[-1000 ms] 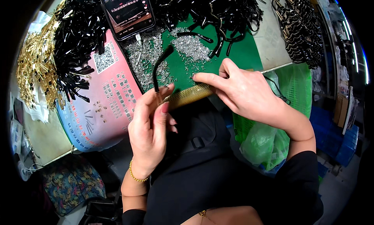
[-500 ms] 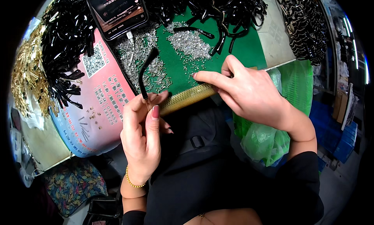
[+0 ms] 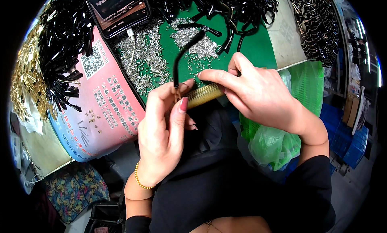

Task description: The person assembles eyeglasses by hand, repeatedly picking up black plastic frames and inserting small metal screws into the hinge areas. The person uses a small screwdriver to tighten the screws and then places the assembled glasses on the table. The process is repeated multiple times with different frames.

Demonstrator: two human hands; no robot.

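Note:
My left hand (image 3: 163, 132) pinches an eyeglass temple (image 3: 177, 67) by its gold metal end, between thumb and fingers. The black curved tip of the temple points up and away over the green mat (image 3: 242, 51). Just to the right, my right hand (image 3: 262, 98) is bent over the mat's near edge, index finger stretched toward the left hand and other fingers curled under. Whatever those curled fingers hold is hidden. A yellow bar with a mesh pattern (image 3: 201, 95) runs along the mat's near edge, beneath both hands. Small silver metal pieces (image 3: 149, 65) lie scattered beyond them.
Bunches of black temples (image 3: 68, 35) and gold pieces (image 3: 26, 75) lie at the left. A phone (image 3: 117, 11) with a white cable stands over a pink printed sheet (image 3: 109, 100). Black-and-gold frame parts (image 3: 316, 27) pile up far right, above a green plastic bag (image 3: 306, 88).
My left hand has moved right with the temple, closing in on my right hand. The temple's tip now reaches farther over the mat. My right hand has hardly moved.

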